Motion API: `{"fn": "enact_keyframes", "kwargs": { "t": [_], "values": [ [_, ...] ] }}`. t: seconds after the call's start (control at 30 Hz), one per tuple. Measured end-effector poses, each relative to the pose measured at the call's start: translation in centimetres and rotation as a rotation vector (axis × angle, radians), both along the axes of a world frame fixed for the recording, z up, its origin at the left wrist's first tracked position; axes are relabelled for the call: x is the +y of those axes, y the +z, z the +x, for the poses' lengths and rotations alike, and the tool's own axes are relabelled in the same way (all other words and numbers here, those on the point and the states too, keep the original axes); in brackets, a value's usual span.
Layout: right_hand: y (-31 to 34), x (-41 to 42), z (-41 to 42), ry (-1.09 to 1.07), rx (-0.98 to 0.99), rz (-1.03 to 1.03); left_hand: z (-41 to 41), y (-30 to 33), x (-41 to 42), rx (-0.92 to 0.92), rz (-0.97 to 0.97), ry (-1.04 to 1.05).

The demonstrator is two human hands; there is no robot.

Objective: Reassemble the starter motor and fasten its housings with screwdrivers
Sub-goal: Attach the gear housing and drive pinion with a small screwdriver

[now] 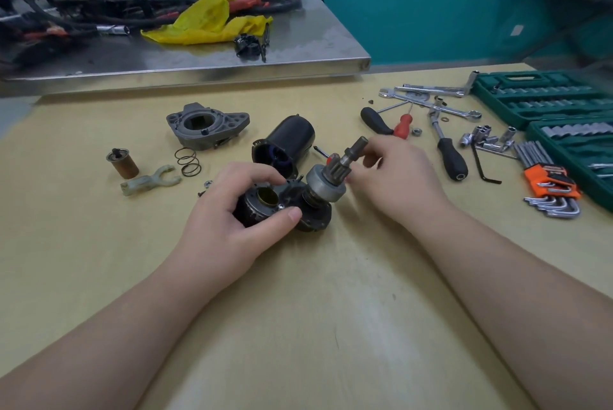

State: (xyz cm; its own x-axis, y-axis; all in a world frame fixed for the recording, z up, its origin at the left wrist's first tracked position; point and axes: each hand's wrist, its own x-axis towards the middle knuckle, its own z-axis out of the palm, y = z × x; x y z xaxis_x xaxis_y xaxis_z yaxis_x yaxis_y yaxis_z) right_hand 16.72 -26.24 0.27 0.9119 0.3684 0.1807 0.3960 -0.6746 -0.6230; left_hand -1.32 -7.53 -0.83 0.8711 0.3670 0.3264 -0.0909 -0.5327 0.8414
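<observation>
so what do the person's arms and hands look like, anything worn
Both arms are bare to the frame's edge: no sleeves show. The left hand and right hand wear no gloves; no rings, watch or bands are visible. The nails look short and unpainted.

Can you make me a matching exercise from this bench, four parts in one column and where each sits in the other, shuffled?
Things:
1. spring
2. black motor can
3. hex key set
4. yellow bag

Places:
A. on the steel bench at the back
B. right edge, by the green socket case
C. just below the grey housing
D. lying behind the left hand

Pairs: 1-C, 2-D, 3-B, 4-A
</observation>
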Motion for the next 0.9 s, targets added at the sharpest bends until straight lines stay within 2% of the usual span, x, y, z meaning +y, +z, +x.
{"fn": "enact_keyframes", "kwargs": {
  "t": [0.13, 0.3, 0.4, 0.57, 0.67, 0.77, 0.9],
  "values": [
    [-0.4, 0.9, 0.0, 0.032, -0.023, -0.191, 0.0, 0.1, -0.2, -0.057, -0.012, -0.023],
    [-0.5, 0.9, 0.2, 0.008, -0.019, -0.149, 0.2, 0.2, -0.2, -0.042, -0.043, 0.011],
    [-0.1, 0.5, 0.3, -0.020, -0.049, 0.034, 0.4, 0.3, -0.3, -0.045, -0.071, 0.023],
    [1.9, 0.3, -0.9, -0.052, -0.128, 0.655, 0.3, 0.6, -0.5, -0.033, -0.051, 0.022],
    [3.4, 0.3, -2.4, 0.022, -0.113, 0.924, 0.2, 0.8, -0.5, -0.044, -0.032, 0.022],
    [4.1, 0.3, -3.8, 0.117, -0.150, 1.014, 0.3, 0.8, -0.7, -0.053, -0.023, 0.027],
    [3.7, 0.3, -5.1, 0.284, -0.216, 0.935, 0.1, 0.8, -0.8, -0.055, -0.042, 0.012]
  ]
}}
